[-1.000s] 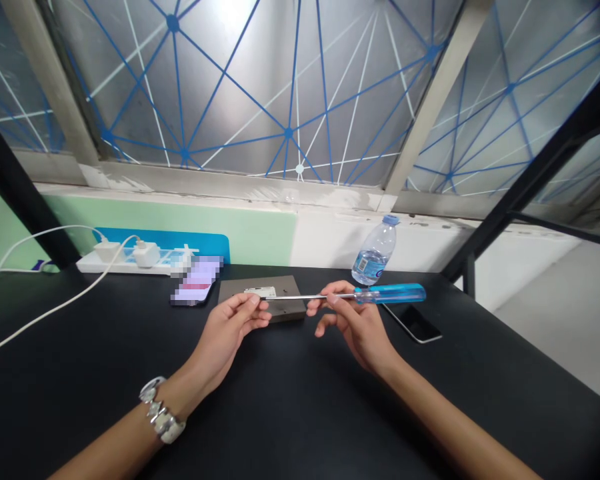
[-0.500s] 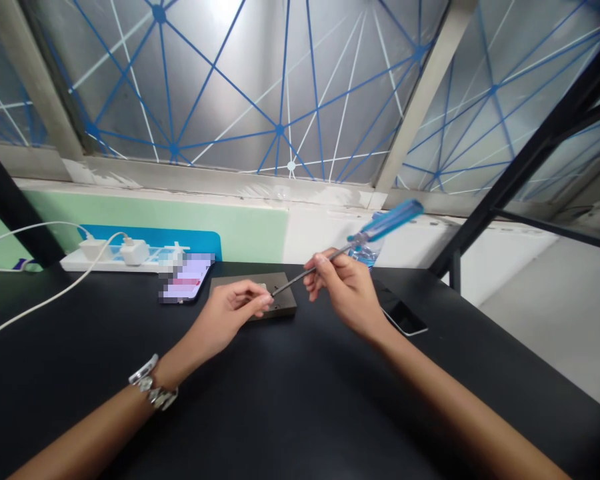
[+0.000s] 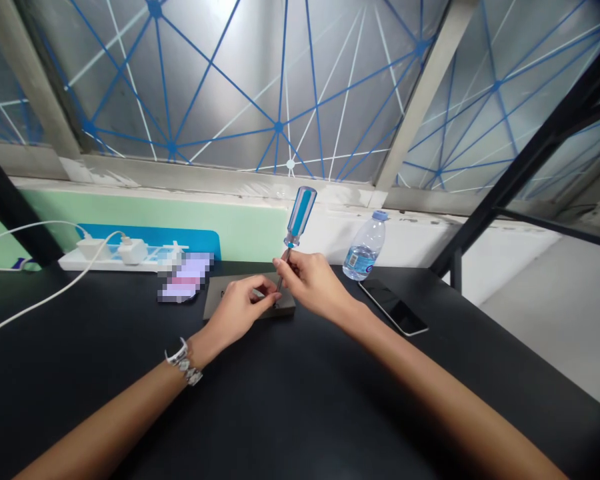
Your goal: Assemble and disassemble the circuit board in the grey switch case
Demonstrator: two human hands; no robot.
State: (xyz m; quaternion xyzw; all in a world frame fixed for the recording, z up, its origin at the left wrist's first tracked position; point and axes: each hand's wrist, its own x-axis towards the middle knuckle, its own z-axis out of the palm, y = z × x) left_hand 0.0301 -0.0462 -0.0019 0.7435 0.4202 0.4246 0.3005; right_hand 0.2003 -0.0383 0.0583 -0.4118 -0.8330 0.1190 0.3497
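Note:
In my right hand [image 3: 316, 281] is a screwdriver [image 3: 301, 212] with a clear and blue handle, its shaft pinched between thumb and fingers. It stands nearly upright, handle on top, leaning slightly right. The tip points down at the right part of a flat grey-brown block [image 3: 214, 297] on the table. My left hand [image 3: 241, 303] rests over that block, thumb and fingertips closed together beside the lower end of the shaft. What those fingertips pinch is too small and hidden to make out.
A water bottle [image 3: 364, 248] stands behind a dark phone [image 3: 394, 308] at the right. Another phone [image 3: 186, 277], lit, leans by a white power strip [image 3: 105, 259] with plugs and white cables at the back left. A black frame post [image 3: 480, 217] rises at the right.
The screwdriver has swung from a low slant to the right into a near-upright stance. My right hand has moved left, uncovering the bottle. My left hand has shifted slightly right.

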